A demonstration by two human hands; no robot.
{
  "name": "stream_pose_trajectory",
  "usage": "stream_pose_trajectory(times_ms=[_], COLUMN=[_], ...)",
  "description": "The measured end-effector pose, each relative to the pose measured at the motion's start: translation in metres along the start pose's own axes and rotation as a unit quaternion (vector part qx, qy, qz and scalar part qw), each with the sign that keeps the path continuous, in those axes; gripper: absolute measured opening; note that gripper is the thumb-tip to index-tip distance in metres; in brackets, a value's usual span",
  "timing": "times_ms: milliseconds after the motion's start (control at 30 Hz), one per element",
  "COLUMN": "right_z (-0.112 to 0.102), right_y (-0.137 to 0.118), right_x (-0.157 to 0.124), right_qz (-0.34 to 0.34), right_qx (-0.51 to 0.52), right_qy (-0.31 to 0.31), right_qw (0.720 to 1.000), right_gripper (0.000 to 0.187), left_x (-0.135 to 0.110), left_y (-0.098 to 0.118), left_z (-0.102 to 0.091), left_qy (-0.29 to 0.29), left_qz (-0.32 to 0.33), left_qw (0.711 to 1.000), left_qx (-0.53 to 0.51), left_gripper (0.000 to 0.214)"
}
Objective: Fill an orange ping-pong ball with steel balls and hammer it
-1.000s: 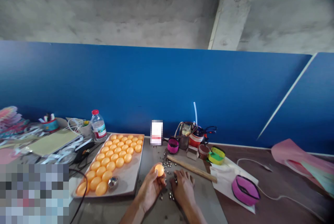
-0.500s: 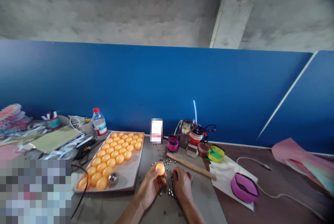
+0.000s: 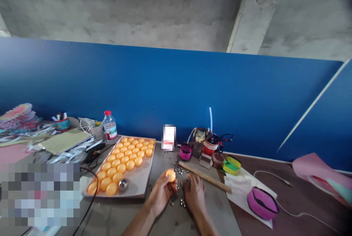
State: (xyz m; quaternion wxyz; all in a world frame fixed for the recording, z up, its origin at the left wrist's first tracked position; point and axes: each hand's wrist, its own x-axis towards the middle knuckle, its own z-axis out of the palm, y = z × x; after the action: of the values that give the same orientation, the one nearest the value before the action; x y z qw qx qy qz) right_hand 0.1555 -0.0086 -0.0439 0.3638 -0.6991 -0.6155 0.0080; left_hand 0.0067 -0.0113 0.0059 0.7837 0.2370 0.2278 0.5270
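Note:
My left hand (image 3: pixel 161 193) is closed around a small orange ball (image 3: pixel 171 175), holding it up at its fingertips above the grey table. My right hand (image 3: pixel 194 194) rests palm down right beside it, fingers curled over a scatter of small metal balls (image 3: pixel 179 171); whether it grips any is hidden. To the left lies a flat tray (image 3: pixel 140 184) with several rows of orange balls (image 3: pixel 124 159) and one shiny metal ball (image 3: pixel 123 184) near its front edge.
A wooden stick (image 3: pixel 205 177) lies just beyond my right hand. Small pots and tape rolls (image 3: pixel 207 148) stand at the blue wall, a water bottle (image 3: pixel 110 127) at the tray's far corner. A pink pouch (image 3: pixel 262 203) on white paper sits right; cables and papers lie left.
The view has shifted slightly, so everything sits a little to the right and higher. Both hands stay together at the metal balls, the left still holding the orange ball.

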Motion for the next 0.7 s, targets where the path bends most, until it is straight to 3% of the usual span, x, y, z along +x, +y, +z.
stream_pose_trajectory(times_ms=[133, 333, 500, 700], right_z=[-0.005, -0.013, -0.007, -0.001], right_y=[-0.004, -0.014, -0.014, -0.017], right_x=[0.000, 0.005, 0.010, 0.023], right_qz=[-0.017, -0.001, 0.019, 0.023], right_qx=[-0.040, -0.035, -0.005, 0.118], right_qy=[-0.027, -0.067, -0.052, -0.008], right_qw=[0.999, 0.997, 0.998, 0.993], right_gripper=[0.023, 0.023, 0.022, 0.023], left_x=[0.002, 0.004, 0.004, 0.003], left_y=[0.002, -0.001, -0.001, 0.000], left_z=[-0.001, -0.004, -0.005, -0.007], left_qy=[0.026, 0.005, 0.008, 0.014], left_qz=[-0.002, -0.008, -0.005, -0.008], left_qw=[1.000, 1.000, 1.000, 1.000], left_qx=[-0.013, -0.021, -0.023, -0.013], left_gripper=[0.032, 0.030, 0.030, 0.034])
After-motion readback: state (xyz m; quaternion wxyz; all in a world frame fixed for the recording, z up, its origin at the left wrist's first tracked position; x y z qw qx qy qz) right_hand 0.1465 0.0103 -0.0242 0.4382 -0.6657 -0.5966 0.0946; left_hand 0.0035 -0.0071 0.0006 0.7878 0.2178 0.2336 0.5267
